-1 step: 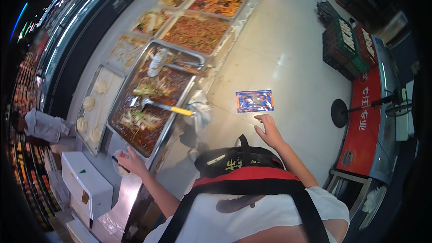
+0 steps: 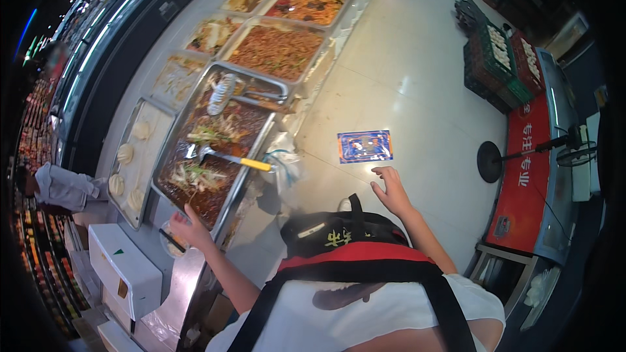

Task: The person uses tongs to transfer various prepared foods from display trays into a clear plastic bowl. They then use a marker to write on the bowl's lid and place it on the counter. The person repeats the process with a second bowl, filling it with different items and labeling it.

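My left hand [image 2: 190, 229] is open, fingers apart, at the near corner of a deep steel tray [image 2: 156, 184]. Just left of it a black-handled utensil [image 2: 172, 240] lies across a small clear bowl [image 2: 177, 251], and no finger wraps round the handle. Dark sauce and chopped greens [image 2: 197, 177] fill much of the tray, where a metal spatula with a yellow handle [image 2: 255, 164] leans over the right rim. A striped, pale utensil head [image 2: 222, 94] rests toward the tray's far end. Out over the floor, my right hand [image 2: 391, 190] hangs open and holds nothing.
Several food trays [image 2: 277, 49] run away along the counter. A shallow tray [image 2: 151, 132] of pale dough rounds lies left. A white box [image 2: 124, 267] stands near left, a crumpled plastic bag [image 2: 282, 156] at the counter edge. On the floor are a blue mat [image 2: 365, 147] and fan base [image 2: 489, 161].
My left hand has come away from the black handle, which now lies apart from the fingers. My right hand has barely moved. The whole view has shifted slightly.
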